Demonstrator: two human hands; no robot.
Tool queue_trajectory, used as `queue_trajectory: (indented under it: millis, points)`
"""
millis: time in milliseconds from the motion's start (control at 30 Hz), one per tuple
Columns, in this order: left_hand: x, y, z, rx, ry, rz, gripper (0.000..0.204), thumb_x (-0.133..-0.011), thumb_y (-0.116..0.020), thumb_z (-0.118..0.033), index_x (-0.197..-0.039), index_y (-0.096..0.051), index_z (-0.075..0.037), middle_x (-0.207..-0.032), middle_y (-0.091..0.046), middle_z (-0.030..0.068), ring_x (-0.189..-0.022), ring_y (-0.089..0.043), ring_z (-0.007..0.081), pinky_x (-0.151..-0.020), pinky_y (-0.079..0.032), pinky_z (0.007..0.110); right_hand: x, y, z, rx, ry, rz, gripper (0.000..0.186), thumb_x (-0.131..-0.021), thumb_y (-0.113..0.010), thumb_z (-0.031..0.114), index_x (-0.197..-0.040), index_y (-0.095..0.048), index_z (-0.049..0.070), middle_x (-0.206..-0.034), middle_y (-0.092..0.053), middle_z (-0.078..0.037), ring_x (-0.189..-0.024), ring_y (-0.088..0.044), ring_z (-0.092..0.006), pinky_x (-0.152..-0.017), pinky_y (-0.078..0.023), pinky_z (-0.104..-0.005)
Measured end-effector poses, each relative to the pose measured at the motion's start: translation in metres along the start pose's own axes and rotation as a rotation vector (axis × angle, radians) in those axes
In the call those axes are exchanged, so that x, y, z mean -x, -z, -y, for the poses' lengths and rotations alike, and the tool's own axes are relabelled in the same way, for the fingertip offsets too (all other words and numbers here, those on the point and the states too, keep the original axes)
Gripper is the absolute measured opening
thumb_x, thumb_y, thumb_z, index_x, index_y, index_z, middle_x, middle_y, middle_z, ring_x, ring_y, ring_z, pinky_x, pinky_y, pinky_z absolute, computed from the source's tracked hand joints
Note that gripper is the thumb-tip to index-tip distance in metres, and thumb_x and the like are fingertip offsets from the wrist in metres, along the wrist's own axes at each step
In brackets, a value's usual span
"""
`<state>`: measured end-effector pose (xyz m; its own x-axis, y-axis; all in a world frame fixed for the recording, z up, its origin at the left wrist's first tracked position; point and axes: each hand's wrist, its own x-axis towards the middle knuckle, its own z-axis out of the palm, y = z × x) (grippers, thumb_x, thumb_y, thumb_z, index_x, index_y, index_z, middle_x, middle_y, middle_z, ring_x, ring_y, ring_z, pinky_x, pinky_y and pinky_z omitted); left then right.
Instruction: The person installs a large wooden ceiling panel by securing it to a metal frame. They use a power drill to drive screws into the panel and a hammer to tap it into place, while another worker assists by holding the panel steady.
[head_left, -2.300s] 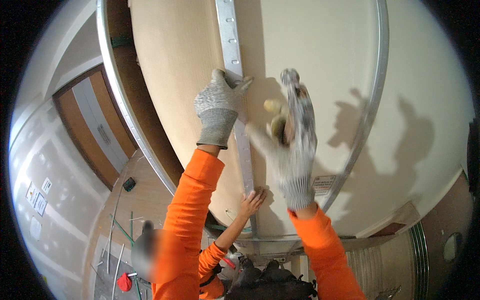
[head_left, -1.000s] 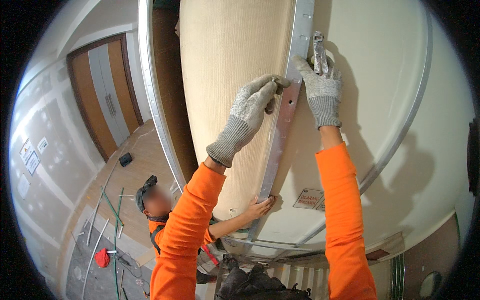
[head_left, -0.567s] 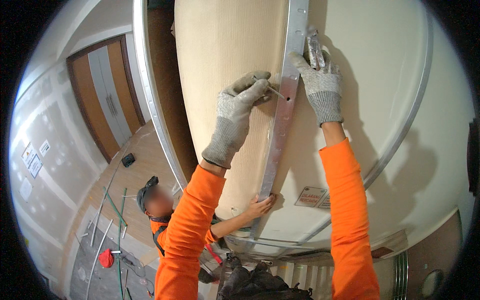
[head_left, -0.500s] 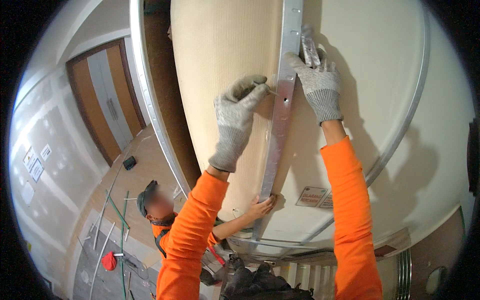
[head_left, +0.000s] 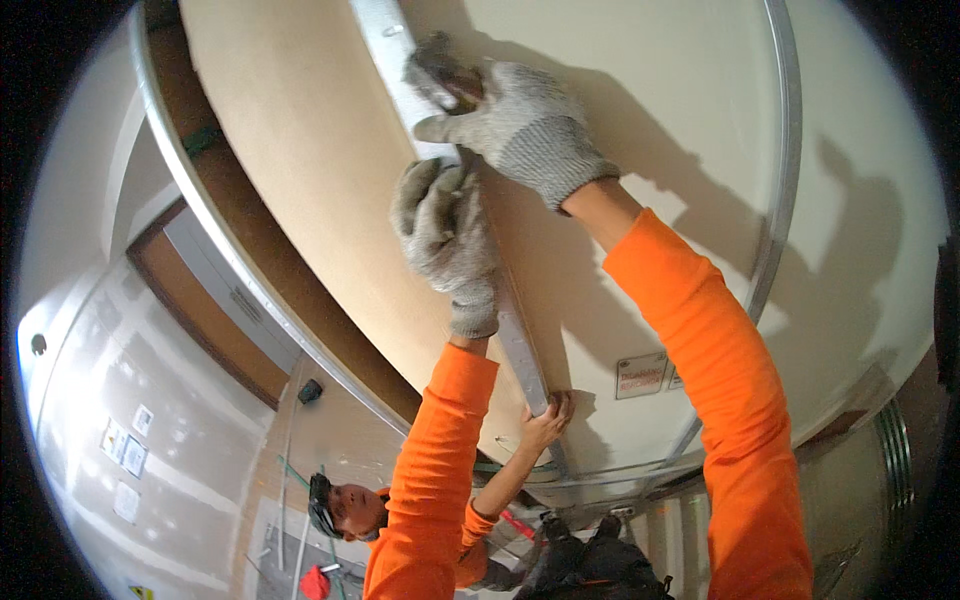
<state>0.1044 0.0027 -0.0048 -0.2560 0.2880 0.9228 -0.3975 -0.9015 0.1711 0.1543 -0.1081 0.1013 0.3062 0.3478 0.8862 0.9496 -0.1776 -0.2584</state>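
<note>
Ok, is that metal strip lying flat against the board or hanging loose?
Flat against it, as far as shows: the metal strip runs along the board, with the left hand, right hand and a co-worker's hand on it.

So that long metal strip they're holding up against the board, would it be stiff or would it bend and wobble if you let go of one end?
The metal strip looks thin and narrow for its length, so it would probably flex and sag somewhat. Three hands support it: the left hand and right hand near the top, a co-worker's hand at the bottom end. Being so slim, it's probably light.
</note>
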Motion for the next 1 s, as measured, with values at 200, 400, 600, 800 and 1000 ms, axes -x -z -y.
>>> queue_trajectory:
  millis: [200,400,600,800,1000]
  points:
    - [-0.006,-0.005,0.001,-0.164,-0.139,0.023,0.018,-0.080,-0.075,0.000,-0.097,-0.072,-0.004,-0.115,-0.060,0.0089,-0.111,-0.057,0.0231,-0.096,-0.049,0.037,-0.005,0.008,-0.003,-0.102,-0.101,0.065,0.069,-0.070,-0.075,0.061,-0.102,-0.067,0.000,-0.094,-0.068,-0.021,-0.093,-0.068,-0.0329,-0.084,-0.053,-0.0423]
    - [-0.010,-0.011,-0.001,-0.216,-0.248,0.009,0.020,-0.078,-0.074,0.000,-0.097,-0.067,-0.003,-0.107,-0.064,0.0109,-0.105,-0.059,0.0242,-0.094,-0.047,0.036,-0.008,0.008,-0.007,-0.117,-0.065,0.012,0.065,-0.073,-0.074,0.059,-0.100,-0.068,0.000,-0.089,-0.070,-0.021,-0.086,-0.069,-0.0340,-0.080,-0.055,-0.0436]
    - [-0.020,-0.003,-0.002,-0.222,-0.332,-0.105,0.011,-0.087,-0.069,-0.006,-0.096,-0.065,-0.003,-0.102,-0.067,0.0109,-0.101,-0.062,0.0227,-0.085,-0.053,0.033,-0.009,0.008,-0.005,-0.101,-0.103,0.059,0.067,-0.071,-0.075,0.061,-0.100,-0.067,0.000,-0.090,-0.069,-0.020,-0.089,-0.069,-0.0326,-0.082,-0.055,-0.0427]
    - [-0.044,-0.006,-0.017,0.066,-0.123,-0.222,0.011,-0.097,-0.058,-0.012,-0.102,-0.057,-0.002,-0.098,-0.068,0.0105,-0.090,-0.063,0.0156,-0.083,-0.052,0.030,-0.005,-0.014,-0.020,-0.150,0.037,-0.090,0.061,-0.074,-0.076,0.053,-0.100,-0.066,-0.001,-0.098,-0.068,-0.024,-0.093,-0.067,-0.0399,-0.082,-0.053,-0.0459]
    - [-0.036,-0.008,0.002,0.126,-0.056,-0.225,0.017,-0.097,-0.057,-0.016,-0.106,-0.056,-0.001,-0.099,-0.065,0.0103,-0.094,-0.059,0.0178,-0.087,-0.048,0.032,-0.005,-0.018,-0.011,-0.057,-0.068,0.028,0.083,-0.076,-0.062,0.074,-0.112,-0.061,0.000,-0.102,-0.065,-0.023,-0.101,-0.063,-0.0369,-0.090,-0.050,-0.0439]
